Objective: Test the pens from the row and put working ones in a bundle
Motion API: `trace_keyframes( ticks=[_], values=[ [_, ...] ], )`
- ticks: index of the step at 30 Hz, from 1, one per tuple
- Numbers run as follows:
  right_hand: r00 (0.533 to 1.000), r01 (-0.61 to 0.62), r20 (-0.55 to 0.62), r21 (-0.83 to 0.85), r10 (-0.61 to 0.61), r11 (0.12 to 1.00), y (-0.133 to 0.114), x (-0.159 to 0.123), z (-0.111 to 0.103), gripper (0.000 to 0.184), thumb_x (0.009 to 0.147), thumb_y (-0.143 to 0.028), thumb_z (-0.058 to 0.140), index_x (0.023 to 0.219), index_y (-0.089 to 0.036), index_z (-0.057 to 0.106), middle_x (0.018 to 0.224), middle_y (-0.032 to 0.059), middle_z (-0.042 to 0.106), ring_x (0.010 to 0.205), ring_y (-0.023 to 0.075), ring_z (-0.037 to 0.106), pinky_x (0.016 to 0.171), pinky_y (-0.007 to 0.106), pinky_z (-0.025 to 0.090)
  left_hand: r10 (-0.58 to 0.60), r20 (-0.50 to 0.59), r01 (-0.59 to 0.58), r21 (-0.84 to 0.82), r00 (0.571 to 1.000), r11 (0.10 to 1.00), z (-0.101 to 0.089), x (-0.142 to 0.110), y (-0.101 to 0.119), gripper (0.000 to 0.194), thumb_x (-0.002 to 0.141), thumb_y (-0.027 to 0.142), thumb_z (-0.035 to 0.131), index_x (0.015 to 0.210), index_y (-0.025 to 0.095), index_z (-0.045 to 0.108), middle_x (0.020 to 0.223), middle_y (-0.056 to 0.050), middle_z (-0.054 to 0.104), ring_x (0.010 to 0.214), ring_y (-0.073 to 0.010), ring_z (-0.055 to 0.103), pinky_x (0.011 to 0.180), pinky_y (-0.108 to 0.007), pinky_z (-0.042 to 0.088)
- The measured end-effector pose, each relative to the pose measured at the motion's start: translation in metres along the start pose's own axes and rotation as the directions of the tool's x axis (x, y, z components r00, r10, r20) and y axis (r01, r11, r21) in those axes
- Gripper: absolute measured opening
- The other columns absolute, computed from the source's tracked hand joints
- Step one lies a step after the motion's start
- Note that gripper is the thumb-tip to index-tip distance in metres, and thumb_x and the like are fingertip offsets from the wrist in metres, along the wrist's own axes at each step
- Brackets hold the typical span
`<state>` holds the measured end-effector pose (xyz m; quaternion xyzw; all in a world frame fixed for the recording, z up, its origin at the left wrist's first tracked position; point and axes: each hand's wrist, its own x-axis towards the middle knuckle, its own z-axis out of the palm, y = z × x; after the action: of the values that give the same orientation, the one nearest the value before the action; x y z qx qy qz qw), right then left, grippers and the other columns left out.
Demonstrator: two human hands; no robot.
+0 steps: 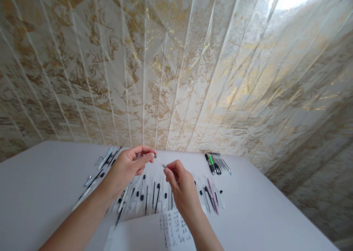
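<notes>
Above the table, a thin, pale, see-through pen refill (160, 161) spans the gap between my two hands. My left hand (135, 162) pinches its upper end, where a small dark piece shows at the fingertips. Lower and to the right, my right hand (180, 181) is closed in a pinch on the other end; its fingers hide most of that end. Beneath both hands lies a loose row of pen parts: clear barrels, black caps (158, 186) and dark refills (153, 195). A pink pen (213, 196) rests at the row's right side.
A sheet of paper (132, 234) with handwriting lies at the table's near edge. At the back right are a green pen (211, 160), black pens (208, 162) and several thin refills (224, 162). More pens (106, 157) lie at the left. A gold-patterned curtain (165, 78) borders the white table (264, 210).
</notes>
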<state>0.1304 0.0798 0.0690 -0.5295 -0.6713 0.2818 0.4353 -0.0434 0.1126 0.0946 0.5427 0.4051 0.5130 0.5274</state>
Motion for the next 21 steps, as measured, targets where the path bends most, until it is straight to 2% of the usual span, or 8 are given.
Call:
trace_keyframes(
  ticks=[3,5,7,10,12,16,19,21],
  values=[
    [0.997,0.004,0.071,0.017,-0.005,1.0,-0.0005,0.0006,-0.0008,0.034,0.098,-0.041,0.035,0.084,-0.02,0.057,0.064,-0.0022,0.055,0.058,0.0152,0.05,0.059,0.026,0.034,-0.001,-0.004,0.001,-0.006,1.0,1.0,-0.0019,0.0,-0.0006,0.027,0.076,0.041,0.075,0.088,0.017,0.068,0.071,0.004,0.061,0.044,-0.002,0.032,0.042,-0.018,0.021],
    [0.998,0.005,0.06,0.01,-0.005,1.0,-0.0018,0.0003,-0.0015,0.027,0.096,-0.041,0.042,0.098,-0.02,0.058,0.07,-0.0024,0.056,0.058,0.0148,0.05,0.058,0.025,0.034,0.005,-0.01,-0.005,-0.015,1.0,1.0,-0.0027,0.0008,-0.0017,0.028,0.076,0.041,0.075,0.088,0.018,0.068,0.071,0.004,0.061,0.044,-0.0017,0.032,0.042,-0.018,0.022],
    [1.0,-0.007,0.013,-0.004,0.007,1.0,-0.0028,-0.0001,-0.0023,0.023,0.088,-0.037,0.054,0.103,-0.019,0.054,0.076,-0.0023,0.057,0.059,0.014,0.05,0.058,0.025,0.034,0.014,-0.024,-0.014,-0.025,1.0,1.0,-0.0037,0.0018,-0.0027,0.028,0.075,0.042,0.076,0.088,0.018,0.068,0.071,0.004,0.06,0.044,-0.0013,0.031,0.042,-0.017,0.022],
    [0.999,-0.019,-0.028,-0.007,0.019,1.0,-0.0025,-0.0001,-0.0032,0.014,0.086,-0.033,0.057,0.086,-0.02,0.052,0.07,-0.0026,0.057,0.059,0.0138,0.05,0.058,0.024,0.033,0.027,-0.048,-0.029,-0.039,0.998,0.999,-0.0056,0.0031,-0.0036,0.029,0.075,0.043,0.076,0.085,0.017,0.068,0.069,0.005,0.059,0.044,-0.0008,0.031,0.042,-0.016,0.022],
    [0.999,-0.027,0.025,0.048,0.026,0.998,-0.0011,0.0002,-0.0029,0.019,0.091,-0.036,0.051,0.08,-0.02,0.054,0.062,-0.003,0.056,0.056,0.0137,0.048,0.057,0.024,0.033,0.03,-0.051,-0.033,-0.049,0.998,0.998,-0.0067,0.0037,-0.0036,0.03,0.074,0.044,0.077,0.085,0.017,0.069,0.069,0.004,0.06,0.043,-0.0006,0.031,0.041,-0.016,0.022],
    [0.986,-0.066,0.164,0.219,0.03,0.974,0.001,0.0001,-0.0007,0.036,0.098,-0.044,0.038,0.087,-0.019,0.061,0.058,-0.0028,0.055,0.053,0.0134,0.047,0.057,0.025,0.037,0.031,-0.05,-0.035,-0.083,0.998,0.996,-0.008,0.0047,-0.0019,0.031,0.073,0.044,0.078,0.084,0.017,0.069,0.068,0.004,0.06,0.042,-0.0003,0.029,0.04,-0.016,0.022],
    [0.996,-0.012,0.085,0.191,-0.004,0.982,0.0002,-0.0003,0.0,0.022,0.093,-0.04,0.051,0.097,-0.02,0.057,0.065,-0.0036,0.055,0.06,0.0143,0.051,0.06,0.025,0.038,0.04,-0.066,-0.047,-0.105,0.997,0.993,-0.009,0.005,-0.0004,0.03,0.074,0.044,0.078,0.079,0.017,0.066,0.065,0.006,0.056,0.043,-0.0004,0.028,0.04,-0.015,0.023],
    [1.0,0.018,0.017,0.123,-0.02,0.992,-0.0013,-0.0006,-0.0005,0.015,0.088,-0.034,0.058,0.093,-0.021,0.052,0.066,-0.004,0.056,0.062,0.0144,0.052,0.061,0.025,0.037,0.048,-0.075,-0.056,-0.113,0.996,0.992,-0.0099,0.0048,0.0003,0.03,0.074,0.044,0.078,0.076,0.017,0.065,0.064,0.007,0.054,0.043,-0.0005,0.028,0.04,-0.014,0.023]
  ],
)
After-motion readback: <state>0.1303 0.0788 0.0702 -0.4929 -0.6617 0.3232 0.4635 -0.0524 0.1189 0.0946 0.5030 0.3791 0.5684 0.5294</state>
